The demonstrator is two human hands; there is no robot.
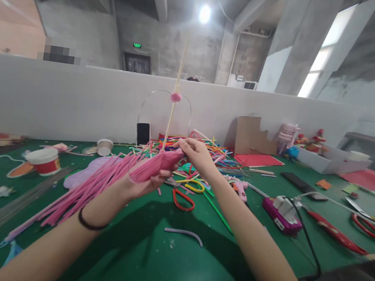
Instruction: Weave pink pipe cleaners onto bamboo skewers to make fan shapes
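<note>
My left hand (146, 185) is closed under a wad of pink pipe cleaners (156, 166) laid side by side and bent over. The fingertips of my right hand (197, 155) pinch the right end of the same pink wad. A thin pale stick (170, 124) rises from behind the wad, with a small pink bobble (176, 97) partway up and a wire arch (148, 95) around it. Long pink pipe cleaners (86, 189) lie on the table left of my left hand; some overlap behind the wrist. Whether they join the held wad cannot be made out.
Behind my hands is a heap of coloured pipe cleaners (216, 156). Red-handled scissors (183, 200) and a pink glue gun (240, 190) lie nearby. A purple power strip (281, 219) with cables stands right; a paper cup (44, 161) stands left. A phone (143, 134) leans at the back.
</note>
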